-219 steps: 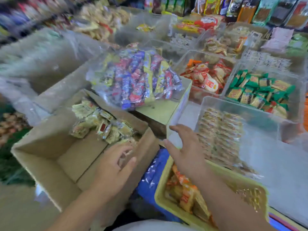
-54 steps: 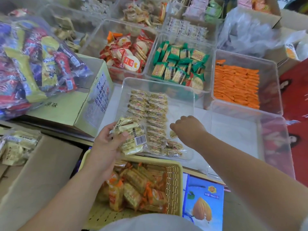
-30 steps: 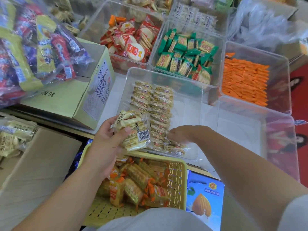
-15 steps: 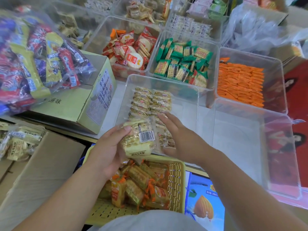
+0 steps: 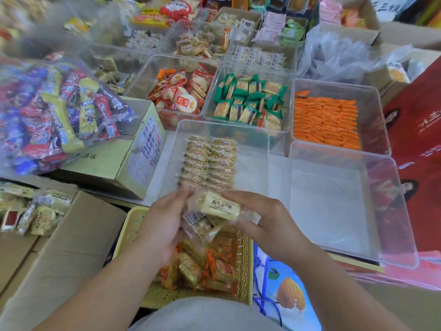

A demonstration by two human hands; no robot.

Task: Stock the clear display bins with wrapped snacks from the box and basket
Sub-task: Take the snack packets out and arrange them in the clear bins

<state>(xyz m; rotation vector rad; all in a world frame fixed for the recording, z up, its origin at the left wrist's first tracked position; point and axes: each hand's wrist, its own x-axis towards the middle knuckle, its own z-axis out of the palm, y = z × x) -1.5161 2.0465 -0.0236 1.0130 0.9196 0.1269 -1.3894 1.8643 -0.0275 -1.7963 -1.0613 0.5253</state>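
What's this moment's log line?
left hand: grips snack pack; right hand: grips same pack; clear bin: two rows laid; yellow basket: orange packs inside

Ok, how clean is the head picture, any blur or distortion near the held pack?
Head view: the snack pack between left hand and right hand is mildly soft; head view, far left, the candy bag is motion-smeared; head view edges bow, as along the empty bin.

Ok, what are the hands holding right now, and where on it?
A pale yellow snack pack: the left hand grips its left end, the right hand its right end.
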